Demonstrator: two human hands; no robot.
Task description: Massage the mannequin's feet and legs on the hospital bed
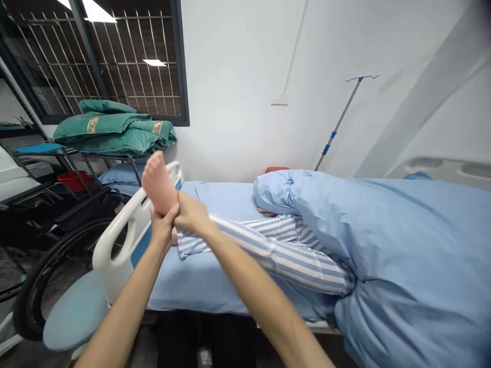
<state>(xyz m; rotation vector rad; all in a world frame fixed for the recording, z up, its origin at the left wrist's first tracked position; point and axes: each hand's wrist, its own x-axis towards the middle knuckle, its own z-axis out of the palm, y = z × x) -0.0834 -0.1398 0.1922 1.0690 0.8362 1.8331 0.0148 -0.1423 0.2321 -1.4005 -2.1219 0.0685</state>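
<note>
White plastered wall (238, 76): forming the backdrop. Bed with a pale blue sheet (226, 191): standing along that wall. Thick light-blue quilt (391, 235): covering the bed's right part and spilling over its near edge. Dark-framed window with metal bars (184, 97): occupying the upper left. Black-framed wheelchair (82, 205): standing to the left, beyond the bed's end. Folded green cloth bedding with patterned bands (118, 130): lying piled below the window. White moulded footboard with blue panels (103, 250): closing off the bed's left end.

Near leg in blue-and-white striped trousers (295, 258): emerging from under the quilt and slanting up leftward. Far leg in the same striped cloth (264, 225): lying bent on the sheet. Slim metal drip pole with blue clamps (343, 113): leaning at the rear.

Right hand (191, 212): wrapping the ankle from the trouser side. Left hand (163, 225): cupping the heel from below, fingers curling round; the two are meeting there. Bare foot, sole showing (158, 184): pointing upward, sitting within both grips before the footboard.

Progress, by judgement: the near leg's lift is appearing complete; its return to the sheet is remaining undone.
</note>
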